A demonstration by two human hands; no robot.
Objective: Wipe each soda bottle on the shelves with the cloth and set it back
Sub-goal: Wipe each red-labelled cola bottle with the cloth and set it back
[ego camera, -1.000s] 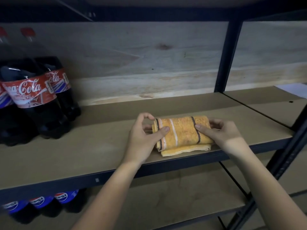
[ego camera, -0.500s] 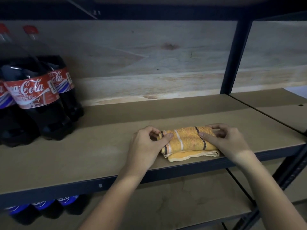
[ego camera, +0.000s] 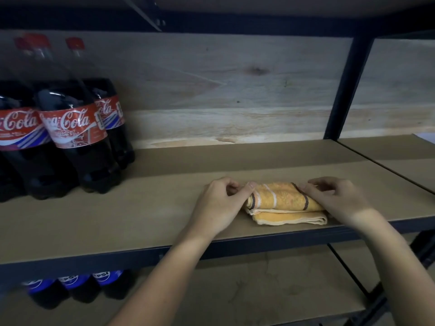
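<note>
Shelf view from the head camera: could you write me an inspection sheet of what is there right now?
Surface: brown board shelf in a dark metal frame.
Job's things: folded orange cloth lying near the shelf's front edge; Coca-Cola bottles upright at the left; Pepsi bottles on the lower shelf.
Clutter: something pale at the right edge, too cut off to identify.
Hands: left hand pinches the cloth's left end; right hand grips its right end.
Cables: nothing seen.
Surroundings: pale wooden back panel; neighbouring shelf bay to the right.
</note>
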